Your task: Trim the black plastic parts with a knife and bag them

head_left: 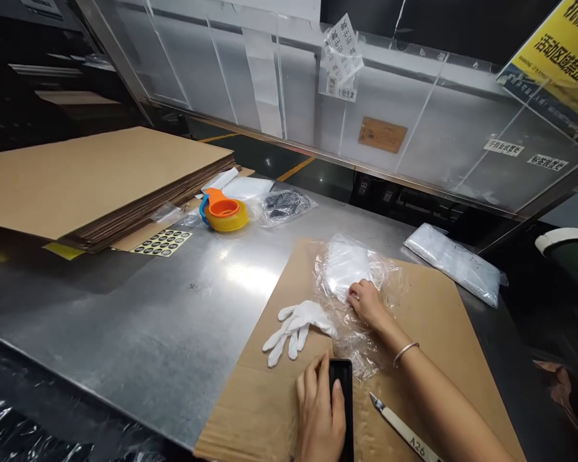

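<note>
My left hand (318, 410) is closed around the sides of a narrow black box-like tray (341, 369), which lies on a brown cardboard sheet (428, 314). Farther forward, my right hand (366, 300) has its fingers curled at the lower edge of a clear plastic bag (337, 269) with white contents; the fingertips partly hide what they pinch. A pair of white gloves (301, 324) rests between my hands, to the left. Right of the black tray lies a craft knife (404, 430) with a pale handle marked A26.
A stack of cardboard sheets (115, 173) covers the back left of the metal table (173, 333). Near it are a tape roll in an orange dispenser (226, 215), a sticker sheet (162, 243) and a bagged dark item (289, 204). White packets (453, 260) lie at right. A transparent panel (298, 109) stands behind.
</note>
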Motion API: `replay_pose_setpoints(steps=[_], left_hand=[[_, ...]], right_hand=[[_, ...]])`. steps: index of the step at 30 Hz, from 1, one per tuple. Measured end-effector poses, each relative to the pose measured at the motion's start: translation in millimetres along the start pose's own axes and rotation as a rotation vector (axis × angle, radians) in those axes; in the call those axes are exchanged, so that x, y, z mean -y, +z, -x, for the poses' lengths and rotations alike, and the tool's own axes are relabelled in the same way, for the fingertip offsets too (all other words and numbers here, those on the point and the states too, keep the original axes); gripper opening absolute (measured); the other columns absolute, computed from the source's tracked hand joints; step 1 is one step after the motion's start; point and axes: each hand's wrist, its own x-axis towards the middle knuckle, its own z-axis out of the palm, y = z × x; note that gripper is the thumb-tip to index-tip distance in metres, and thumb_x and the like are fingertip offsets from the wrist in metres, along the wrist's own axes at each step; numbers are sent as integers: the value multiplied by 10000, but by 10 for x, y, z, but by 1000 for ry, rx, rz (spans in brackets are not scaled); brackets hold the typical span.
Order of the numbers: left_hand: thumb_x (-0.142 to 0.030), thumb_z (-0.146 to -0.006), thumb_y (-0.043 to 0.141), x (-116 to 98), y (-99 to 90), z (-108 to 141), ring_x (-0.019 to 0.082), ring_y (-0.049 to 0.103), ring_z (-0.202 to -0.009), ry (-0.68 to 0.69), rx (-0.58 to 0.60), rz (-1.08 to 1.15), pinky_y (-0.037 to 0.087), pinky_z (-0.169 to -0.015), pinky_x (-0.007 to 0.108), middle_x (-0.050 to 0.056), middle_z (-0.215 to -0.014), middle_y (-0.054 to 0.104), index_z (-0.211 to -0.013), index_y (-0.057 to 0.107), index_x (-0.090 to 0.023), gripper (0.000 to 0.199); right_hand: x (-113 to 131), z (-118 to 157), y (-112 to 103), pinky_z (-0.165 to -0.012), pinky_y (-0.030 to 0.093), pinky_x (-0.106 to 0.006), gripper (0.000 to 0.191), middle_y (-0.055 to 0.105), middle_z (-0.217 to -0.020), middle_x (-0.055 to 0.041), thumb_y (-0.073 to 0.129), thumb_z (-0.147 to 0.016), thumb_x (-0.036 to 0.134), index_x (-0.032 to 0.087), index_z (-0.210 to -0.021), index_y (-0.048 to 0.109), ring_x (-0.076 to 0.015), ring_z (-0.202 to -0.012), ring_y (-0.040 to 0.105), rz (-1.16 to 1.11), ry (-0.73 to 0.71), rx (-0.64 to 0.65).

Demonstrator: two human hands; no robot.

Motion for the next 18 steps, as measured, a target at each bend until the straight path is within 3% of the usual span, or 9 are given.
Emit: replay_pose_setpoints(steps=[5,7,10,13,15,18], left_hand=[[-261,-863,412,-35,-89,-74,313,403,-1182,58,-181,67,292,-1000,485,173,-1229,513,-1237,513,-121,412],[-261,-866,426,-160,-200,-186,298,415,-1191,72,-170,198,292,-1018,438,143,-1214,535,-1199,555,-149,375],[-255,-866,454,-392,-373,-444,269,473,-1154,140,-19,344,318,-1020,367,92,-1202,569,-1162,603,-197,337],[-257,-877,443,-565,-450,-740,240,401,-1233,367,102,246,263,-1058,378,69,-1309,511,-1289,485,-215,416],[-315,-862,485,-624,-440,-894,235,420,-1209,444,240,153,298,-1026,390,93,-1310,509,-1351,387,-197,512],[-362,-859,498,-663,-395,-988,199,572,-914,477,425,38,394,-883,352,47,-944,674,-1130,584,-204,326]], right_hand=[[-60,-43,-100,-779,494,-367,236,599,-1039,-50,529,-888,328,153,-1039,575,-163,-885,592,-183,36,-4],[-34,23,-202,-745,489,-347,235,607,-958,-35,521,-888,353,142,-969,584,-151,-828,591,-299,45,-9],[82,259,-343,-714,460,-312,300,603,-822,-24,475,-891,423,142,-830,562,-136,-745,565,-511,43,28],[226,596,-415,-713,439,-295,351,596,-753,-31,455,-870,498,169,-763,511,-135,-712,537,-715,30,117],[296,807,-422,-688,438,-293,374,567,-697,-20,456,-847,544,185,-743,476,-134,-675,520,-811,29,163],[335,1027,-416,-648,433,-288,385,512,-637,1,458,-835,566,196,-729,454,-130,-624,495,-874,39,180]])
